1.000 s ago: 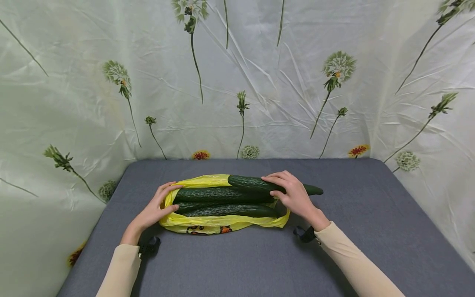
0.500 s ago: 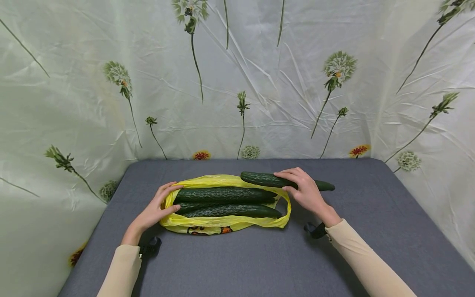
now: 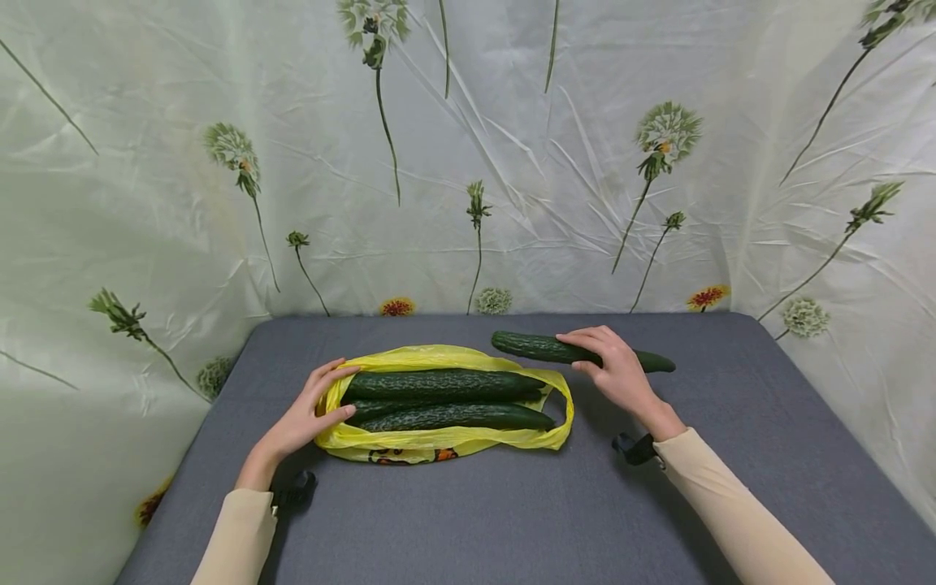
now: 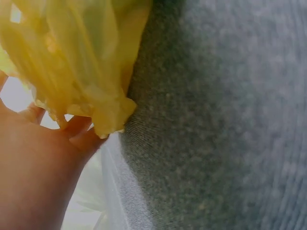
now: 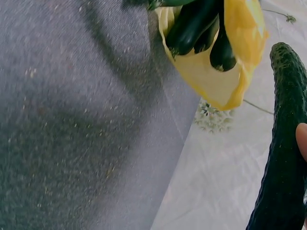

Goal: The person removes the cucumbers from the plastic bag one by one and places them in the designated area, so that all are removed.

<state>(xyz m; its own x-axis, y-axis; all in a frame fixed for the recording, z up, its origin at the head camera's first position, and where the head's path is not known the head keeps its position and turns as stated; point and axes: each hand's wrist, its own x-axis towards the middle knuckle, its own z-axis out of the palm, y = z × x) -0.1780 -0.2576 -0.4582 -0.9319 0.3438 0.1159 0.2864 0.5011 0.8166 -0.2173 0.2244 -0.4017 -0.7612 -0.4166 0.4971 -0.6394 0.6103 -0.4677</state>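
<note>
My right hand point(image 3: 617, 366) grips a long dark green cucumber point(image 3: 537, 346) beyond the right end of a yellow plastic bag point(image 3: 431, 439). In the right wrist view this cucumber point(image 5: 288, 143) stands at the right edge, with only a thumb point(image 5: 302, 140) showing on it. Further cucumbers point(image 3: 446, 383) lie side by side in the bag's wide mouth. At the bag's left end my left hand point(image 3: 303, 410) holds the rim, thumb in front and fingers behind. In the left wrist view, the crumpled bag point(image 4: 81, 57) hides most of the left hand's fingers.
Everything is on a grey cloth-covered table point(image 3: 468, 520). A pale curtain point(image 3: 548, 162) printed with dandelions hangs behind the table and along its sides. A black strap point(image 3: 634, 448) sits at the right wrist and another point(image 3: 294, 491) at the left.
My right hand has lifted the cucumber out over the bag's back right rim and carried it right and slightly back. The left hand has stayed at the bag's left end.
</note>
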